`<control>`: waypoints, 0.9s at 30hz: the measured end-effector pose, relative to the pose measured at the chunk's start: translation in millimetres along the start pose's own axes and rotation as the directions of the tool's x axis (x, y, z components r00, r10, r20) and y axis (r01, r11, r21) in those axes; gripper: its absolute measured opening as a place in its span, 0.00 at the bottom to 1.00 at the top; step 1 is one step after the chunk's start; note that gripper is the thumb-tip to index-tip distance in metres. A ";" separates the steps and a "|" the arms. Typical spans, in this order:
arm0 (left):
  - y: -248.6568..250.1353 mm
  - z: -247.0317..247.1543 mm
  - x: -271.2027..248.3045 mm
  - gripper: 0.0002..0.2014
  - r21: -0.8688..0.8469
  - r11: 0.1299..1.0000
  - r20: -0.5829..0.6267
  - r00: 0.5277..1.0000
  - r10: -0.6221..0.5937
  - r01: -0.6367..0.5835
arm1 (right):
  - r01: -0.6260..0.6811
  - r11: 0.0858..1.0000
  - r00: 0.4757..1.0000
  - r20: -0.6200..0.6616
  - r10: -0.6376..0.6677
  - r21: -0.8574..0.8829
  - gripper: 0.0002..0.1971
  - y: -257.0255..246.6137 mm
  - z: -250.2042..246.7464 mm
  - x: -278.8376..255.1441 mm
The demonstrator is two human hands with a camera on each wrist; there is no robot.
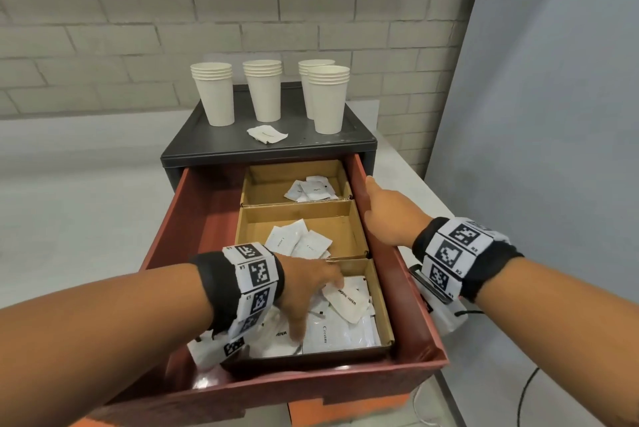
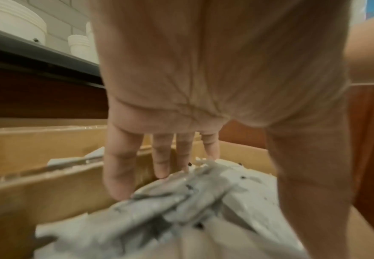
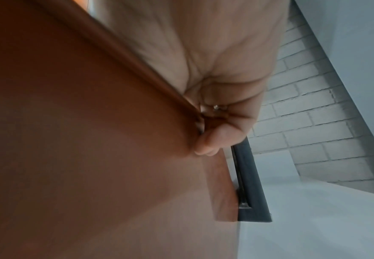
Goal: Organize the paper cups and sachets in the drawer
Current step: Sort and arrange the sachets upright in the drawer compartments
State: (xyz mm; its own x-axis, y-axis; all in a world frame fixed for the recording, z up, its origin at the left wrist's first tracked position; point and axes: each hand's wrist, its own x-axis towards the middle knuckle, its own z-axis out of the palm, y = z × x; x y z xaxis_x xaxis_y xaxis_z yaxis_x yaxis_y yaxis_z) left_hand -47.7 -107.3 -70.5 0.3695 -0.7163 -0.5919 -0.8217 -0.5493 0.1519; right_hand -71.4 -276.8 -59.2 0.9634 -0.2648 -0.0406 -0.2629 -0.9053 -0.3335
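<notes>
A red drawer (image 1: pixel 363 171) stands pulled out of a dark cabinet (image 1: pixel 214 146) that sits on a pale counter (image 1: pixel 69 205). Along the drawer's right side run three cardboard trays, one behind another. The far tray (image 1: pixel 256 181), at 12 o'clock, holds a few white sachets (image 1: pixel 313 189); the middle tray (image 1: pixel 332 219) holds several more, one marked "Cream" (image 1: pixel 281 240); the near tray (image 1: pixel 380 295) is heaped with them.

The left hand (image 1: pixel 304 292) reaches down into the near tray, its grip apart: the fingers (image 2: pixel 119 166) hang straight and spread, their tips touching the heap (image 2: pixel 181 201). A sachet marked "White Sugar" (image 1: pixel 347 300) lies at 3 o'clock from that hand, just beside the fingertips. Whether any sachet is pinched I cannot tell; the wrist view shows none held.

The right hand (image 1: pixel 390 216) lies along the drawer's right wall, at 3 o'clock of the middle tray. Its grip is clamped on the rim, and the right wrist view shows a thumb (image 3: pixel 210 142) pressed against the wall's outer face (image 3: pixel 93 140).

On the cabinet top stand four stacks of paper cups (image 1: pixel 214 95), upright in a row at 12 o'clock, the two rightmost touching. One loose sachet (image 1: pixel 267 134) lies in front of them.
</notes>
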 end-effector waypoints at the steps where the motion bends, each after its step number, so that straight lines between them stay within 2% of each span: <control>1: 2.1 2.0 0.1 0.50 0.060 0.998 0.039 0.999 0.002 -0.005 | -0.002 1.000 1.000 0.001 0.002 0.002 0.34 0.4 0.7 0.0; 3: 6.6 7.1 3.9 0.56 0.202 0.979 0.081 0.997 -0.008 -0.008 | -0.005 1.000 1.000 0.002 0.005 0.018 0.34 1.2 1.1 0.1; 6: 10.7 11.4 11.7 0.59 0.323 0.946 0.071 0.996 -0.046 0.020 | -0.005 0.999 1.000 -0.004 0.005 0.035 0.34 2.4 1.8 0.9; 13: 14.3 16.4 18.3 0.59 0.342 0.939 -0.001 1.000 -0.030 0.028 | -0.005 1.000 1.000 -0.014 0.005 0.028 0.33 3.7 5.5 3.7; 21: 28.2 17.2 32.8 0.45 0.301 0.954 -0.068 0.998 0.005 0.015 | 0.001 0.999 1.000 -0.017 0.000 0.037 0.34 3.5 4.6 1.0; 24: 34.6 12.3 33.8 0.39 0.329 0.944 -0.081 0.996 0.031 -0.003 | -0.002 1.000 1.000 -0.010 0.002 0.025 0.33 2.5 3.4 0.2; 27: 37.7 10.0 35.8 0.28 0.401 0.915 -0.089 0.993 0.082 -0.040 | -0.003 1.000 1.000 -0.006 0.004 0.021 0.34 2.2 3.2 -1.2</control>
State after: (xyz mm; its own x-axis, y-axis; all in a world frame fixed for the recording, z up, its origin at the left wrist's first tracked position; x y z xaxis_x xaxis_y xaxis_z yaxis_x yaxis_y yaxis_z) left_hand -69.7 -149.4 -93.9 0.3378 -0.7948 -0.5042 -0.9407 -0.3018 -0.1546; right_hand -73.0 -277.4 -62.9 0.9622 -0.2699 -0.0365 -0.2651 -0.8973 -0.3530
